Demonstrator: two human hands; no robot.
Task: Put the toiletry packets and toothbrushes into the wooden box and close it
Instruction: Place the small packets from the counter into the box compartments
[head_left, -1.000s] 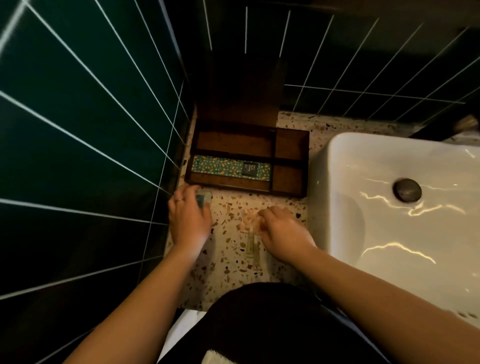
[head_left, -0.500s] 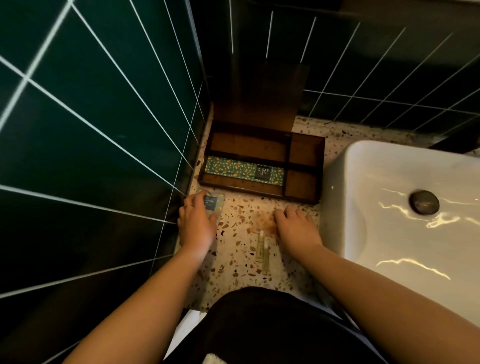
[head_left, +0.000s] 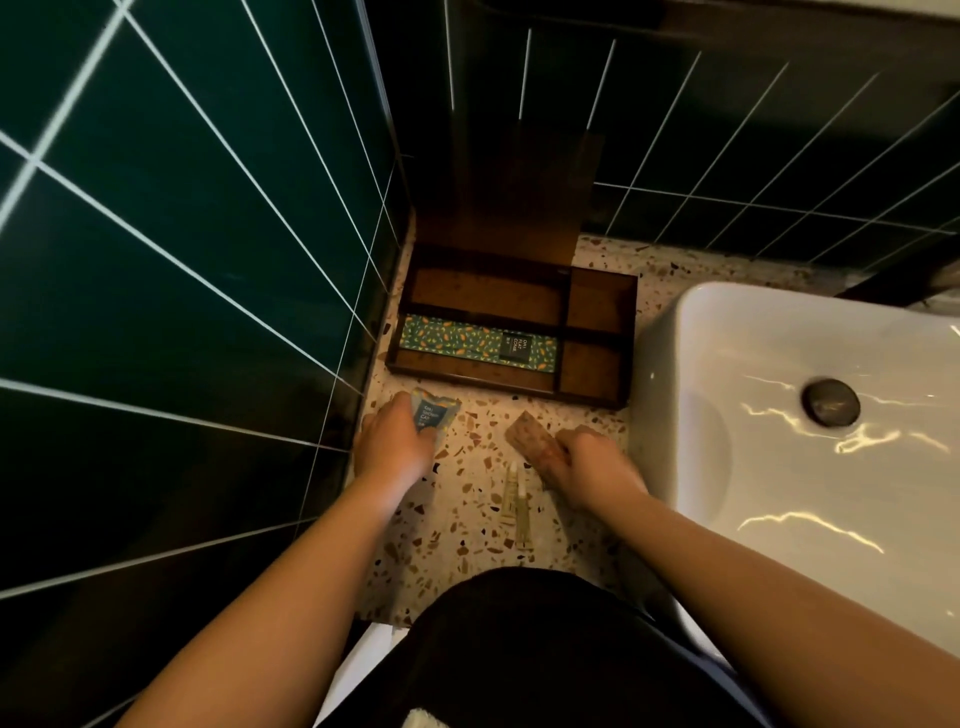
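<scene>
Her left hand (head_left: 392, 444) pinches a blue packet (head_left: 434, 410); the right hand (head_left: 587, 462) grips a tan packet (head_left: 532, 439). The open wooden box (head_left: 511, 332) sits at twelve o'clock.

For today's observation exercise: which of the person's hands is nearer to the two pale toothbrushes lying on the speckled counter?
Right. The right hand sits just beside the toothbrushes, to their right; the left hand is farther off, across the counter.

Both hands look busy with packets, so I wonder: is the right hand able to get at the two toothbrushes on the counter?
Probably yes. The toothbrushes lie uncovered just beside the right hand, but it already holds a brown packet, which it should drop first.
</scene>
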